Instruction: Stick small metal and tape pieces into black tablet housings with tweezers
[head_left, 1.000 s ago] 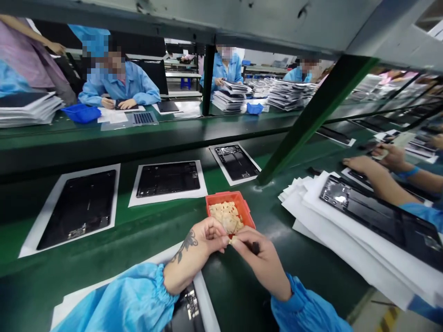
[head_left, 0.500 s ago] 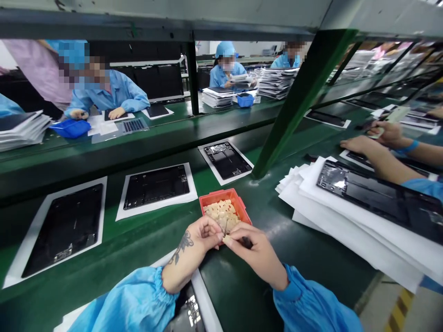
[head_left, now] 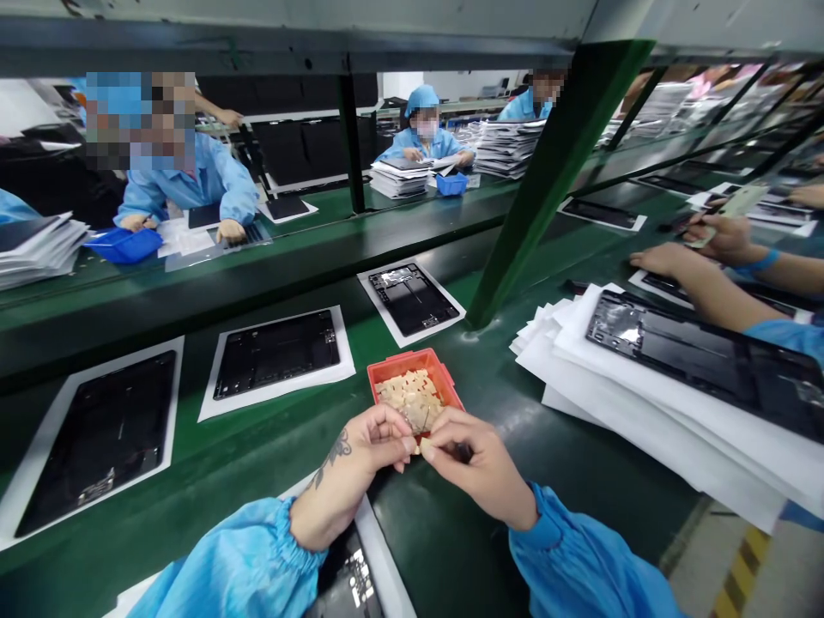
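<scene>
Piece [head_left: 418, 447], small and pale, sits pinched where the tips of both hands meet, at the near edge of the red box [head_left: 400, 366]. Left hand [head_left: 373, 444] grips it between thumb and forefinger from the left; right hand [head_left: 480, 463] appears to grip it from the right, so neither hand is clearly nearer. Its long axis is too small to make out, mostly covered by fingertips. Right hand also seems to hold a dark tool [head_left: 462, 452], largely hidden, its thin shaft pointing over the box. More pale bits [head_left: 407, 386] lie in the box, just beyond the fingers. Panel [head_left: 351, 577] lies on a white sheet [head_left: 388, 562] on the near side, partly under the left forearm, so the left arm is closer to it.
</scene>
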Motion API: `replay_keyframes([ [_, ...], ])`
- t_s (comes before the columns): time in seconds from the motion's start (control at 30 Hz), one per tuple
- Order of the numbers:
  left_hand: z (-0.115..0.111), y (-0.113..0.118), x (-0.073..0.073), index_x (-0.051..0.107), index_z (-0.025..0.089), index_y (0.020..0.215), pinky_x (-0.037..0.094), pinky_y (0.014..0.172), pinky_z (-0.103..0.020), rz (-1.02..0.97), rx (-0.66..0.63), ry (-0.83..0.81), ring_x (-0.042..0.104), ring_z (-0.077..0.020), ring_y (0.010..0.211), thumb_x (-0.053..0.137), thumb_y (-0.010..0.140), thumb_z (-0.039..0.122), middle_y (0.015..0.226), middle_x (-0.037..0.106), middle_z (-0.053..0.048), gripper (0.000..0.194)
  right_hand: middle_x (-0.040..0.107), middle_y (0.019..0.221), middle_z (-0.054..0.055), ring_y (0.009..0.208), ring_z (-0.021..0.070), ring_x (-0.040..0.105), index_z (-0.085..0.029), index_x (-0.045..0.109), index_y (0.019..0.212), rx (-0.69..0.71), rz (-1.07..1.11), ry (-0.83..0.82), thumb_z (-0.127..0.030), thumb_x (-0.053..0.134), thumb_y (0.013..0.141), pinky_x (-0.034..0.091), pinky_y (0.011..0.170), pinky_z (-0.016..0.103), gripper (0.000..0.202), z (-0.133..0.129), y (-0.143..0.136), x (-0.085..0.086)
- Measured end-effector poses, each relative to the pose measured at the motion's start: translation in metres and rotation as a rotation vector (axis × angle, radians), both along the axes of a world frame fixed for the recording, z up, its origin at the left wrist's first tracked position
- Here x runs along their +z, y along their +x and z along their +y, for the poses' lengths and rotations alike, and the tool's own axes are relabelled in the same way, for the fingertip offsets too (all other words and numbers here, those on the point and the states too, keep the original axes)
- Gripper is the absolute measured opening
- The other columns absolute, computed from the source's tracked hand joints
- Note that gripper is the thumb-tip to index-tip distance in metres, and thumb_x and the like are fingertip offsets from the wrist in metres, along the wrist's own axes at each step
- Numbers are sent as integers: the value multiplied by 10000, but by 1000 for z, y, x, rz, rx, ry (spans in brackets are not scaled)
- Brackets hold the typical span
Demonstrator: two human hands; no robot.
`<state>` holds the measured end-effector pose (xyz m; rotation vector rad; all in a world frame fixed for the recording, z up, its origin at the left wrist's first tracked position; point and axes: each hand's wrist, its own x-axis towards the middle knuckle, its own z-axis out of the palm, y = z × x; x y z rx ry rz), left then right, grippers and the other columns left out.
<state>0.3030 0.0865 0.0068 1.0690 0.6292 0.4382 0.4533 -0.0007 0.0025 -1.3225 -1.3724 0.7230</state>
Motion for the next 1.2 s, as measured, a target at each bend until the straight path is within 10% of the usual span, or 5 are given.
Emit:
replay_keyframes([
  [0.3, -1, 4, -12, 527, 156, 738, 398, 583, -221, 59, 44, 260, 472, -99, 606, 688, 749, 369, 672, 522, 18, 267, 540, 677, 11, 604, 131, 492, -179, 645, 665, -7, 20, -20, -249, 629, 835, 386, 544, 262, 185, 2, 1, -4],
  [1.0, 9, -4, 4, 615, 133, 752, 429, 695, -256, 34, 5, 107, 559, -136, 673, 691, 762, 334, 687, 620, -29, 216, 489, 719, -4, 645, 133, 466, -186, 562, 663, -73, 153, -82, -342, 598, 869, 390, 592, 266, 261, 4, 8, -10],
  [1.2, 31, 11, -3, 609, 169, 666, 394, 750, -310, 291, 228, 951, 494, -182, 796, 602, 819, 300, 806, 566, -43, 202, 415, 777, -4, 603, 107, 402, -191, 507, 735, -265, 263, -87, -382, 535, 912, 324, 480, 228, 262, 5, 13, -20],
])
